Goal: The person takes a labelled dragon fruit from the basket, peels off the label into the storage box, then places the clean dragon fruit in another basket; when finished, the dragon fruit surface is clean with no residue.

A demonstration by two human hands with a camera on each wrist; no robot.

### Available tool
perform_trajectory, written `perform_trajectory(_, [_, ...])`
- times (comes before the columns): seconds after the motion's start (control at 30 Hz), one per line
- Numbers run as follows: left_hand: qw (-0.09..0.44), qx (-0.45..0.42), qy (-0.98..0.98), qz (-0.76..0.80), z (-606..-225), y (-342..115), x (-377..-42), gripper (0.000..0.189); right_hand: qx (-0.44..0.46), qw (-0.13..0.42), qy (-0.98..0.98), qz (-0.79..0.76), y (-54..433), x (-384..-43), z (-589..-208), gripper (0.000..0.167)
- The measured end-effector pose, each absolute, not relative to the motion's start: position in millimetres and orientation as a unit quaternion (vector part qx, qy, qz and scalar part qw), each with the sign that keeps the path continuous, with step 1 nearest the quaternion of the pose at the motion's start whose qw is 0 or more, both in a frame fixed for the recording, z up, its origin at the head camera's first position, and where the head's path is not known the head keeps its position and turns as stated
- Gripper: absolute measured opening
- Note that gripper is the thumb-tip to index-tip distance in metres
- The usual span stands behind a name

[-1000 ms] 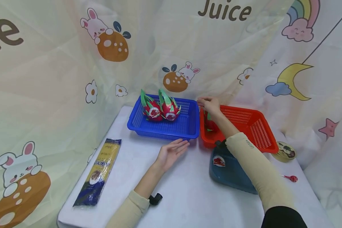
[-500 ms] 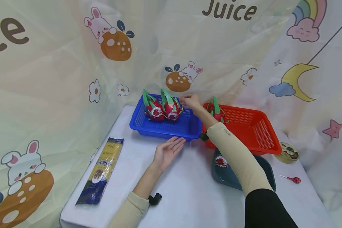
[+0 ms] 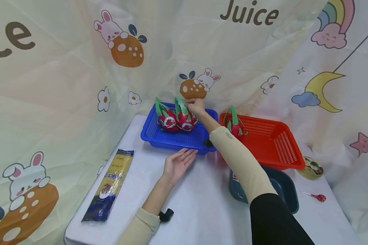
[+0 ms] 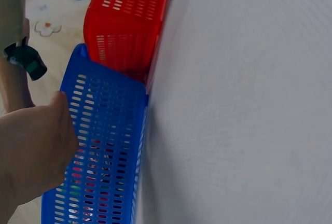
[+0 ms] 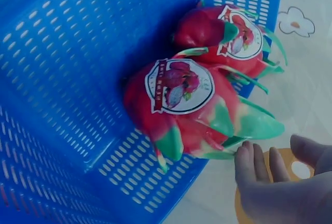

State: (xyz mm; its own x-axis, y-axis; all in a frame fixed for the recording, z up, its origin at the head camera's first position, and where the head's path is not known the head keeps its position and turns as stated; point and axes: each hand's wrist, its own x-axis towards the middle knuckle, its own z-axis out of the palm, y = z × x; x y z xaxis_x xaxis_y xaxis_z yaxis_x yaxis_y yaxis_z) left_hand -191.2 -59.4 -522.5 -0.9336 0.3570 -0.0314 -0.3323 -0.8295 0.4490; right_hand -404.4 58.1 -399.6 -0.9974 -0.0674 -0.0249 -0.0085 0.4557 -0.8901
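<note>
Two dragon fruits with green leaf tips and round stickers, a left one (image 3: 168,121) and a right one (image 3: 186,123), sit side by side in a blue plastic basket (image 3: 171,144). My right hand (image 3: 197,107) is at the leaves of the right dragon fruit. In the right wrist view, its fingertips come up to a leaf, with the thumb held apart; whether they touch is unclear. My left hand (image 3: 178,166) is held in front of the blue basket with straight fingers and holds nothing. A third dragon fruit (image 3: 235,128) stands in the red basket (image 3: 265,127).
A dark blue-green tray (image 3: 285,187) sits in front of the red basket, partly behind my right sleeve. Farther right are a round tin (image 3: 311,168) and a lollipop (image 3: 320,197). A yellow and blue pasta packet (image 3: 108,187) lies on the left. A printed curtain backs the table.
My right hand has moved left from above the red basket to the right dragon fruit in the blue one. The third dragon fruit has come into fuller view. My left hand stays nearly still.
</note>
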Motion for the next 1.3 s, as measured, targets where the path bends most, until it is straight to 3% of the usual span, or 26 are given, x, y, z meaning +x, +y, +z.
perform_trajectory(0.23, [0.182, 0.027, 0.224, 0.957, -524.6, -60.2, -192.1, 0.060, -0.055, 0.052, 0.859, -0.507, 47.4, -406.7, -403.2, 0.041])
perform_trajectory(0.77, [0.184, 0.028, 0.227, 0.956, -523.8, -59.6, -193.1, 0.058, 0.033, 0.005, 0.842, -0.539, 61.8, -396.5, -399.6, 0.023])
perform_trajectory(1.3, [0.179, 0.020, 0.213, 0.960, -525.0, -57.0, -193.5, 0.057, -0.014, 0.029, 0.751, -0.659, 100.8, -327.4, -344.5, 0.027])
